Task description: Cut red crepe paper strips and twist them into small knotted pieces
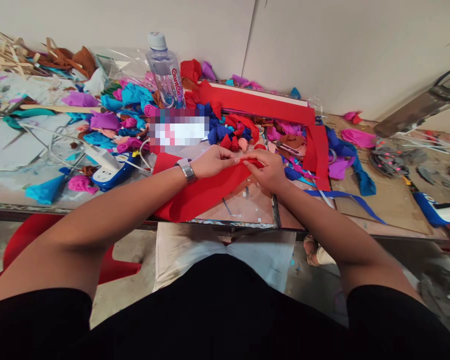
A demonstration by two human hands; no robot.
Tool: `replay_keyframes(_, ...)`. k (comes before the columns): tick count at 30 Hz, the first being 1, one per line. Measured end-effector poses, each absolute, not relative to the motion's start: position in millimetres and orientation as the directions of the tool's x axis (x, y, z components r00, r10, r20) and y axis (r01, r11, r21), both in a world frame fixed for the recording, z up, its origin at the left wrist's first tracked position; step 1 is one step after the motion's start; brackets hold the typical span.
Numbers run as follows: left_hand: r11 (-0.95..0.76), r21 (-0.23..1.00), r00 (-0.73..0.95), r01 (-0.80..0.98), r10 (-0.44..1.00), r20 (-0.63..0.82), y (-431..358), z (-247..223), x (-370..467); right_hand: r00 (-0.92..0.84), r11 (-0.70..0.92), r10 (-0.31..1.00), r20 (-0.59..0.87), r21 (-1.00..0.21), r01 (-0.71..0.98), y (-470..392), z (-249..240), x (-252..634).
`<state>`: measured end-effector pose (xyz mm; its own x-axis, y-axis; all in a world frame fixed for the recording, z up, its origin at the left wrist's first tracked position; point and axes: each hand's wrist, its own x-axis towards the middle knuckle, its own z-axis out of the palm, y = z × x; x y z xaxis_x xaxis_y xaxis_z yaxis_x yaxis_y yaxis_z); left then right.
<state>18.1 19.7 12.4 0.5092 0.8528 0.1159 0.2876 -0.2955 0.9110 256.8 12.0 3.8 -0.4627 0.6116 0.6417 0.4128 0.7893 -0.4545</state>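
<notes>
Left hand (216,161) and right hand (267,169): fingers of each pinched shut on red sheet (206,192), above bench (243,205).

The light is even and moderately bright, with soft shadows. Edges look stretched, and one patch is pixelated.

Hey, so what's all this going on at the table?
The left hand and right hand meet over the table, pinching the edge of a red sheet between their fingers. Blue, pink and purple scraps lie scattered around, with a clear bottle standing behind them.
</notes>
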Motion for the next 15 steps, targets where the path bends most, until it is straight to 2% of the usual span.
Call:
replay_keyframes(7, -0.238, 0.919, 0.472, 0.316, 0.879, 0.065, 17.7, 15.3, 17.9, -0.444, 0.783, 0.620, 0.646, -0.472, 0.406, 12.6, 4.0, 257.0)
replay_keyframes(12, -0.216, 0.949, 0.494, 0.229, 0.866, 0.078, 16.0, 19.3, 19.4, -0.401, 0.756, 0.650, 0.646, -0.500, 0.422, 13.1, 4.3, 257.2)
replay_keyframes(15, -0.217, 0.947, 0.498, 0.236, 0.864, 0.073, 16.2, 18.5, 19.1, -0.396, 0.755, 0.651, 0.648, -0.502, 0.422, 12.9, 5.0, 257.1)
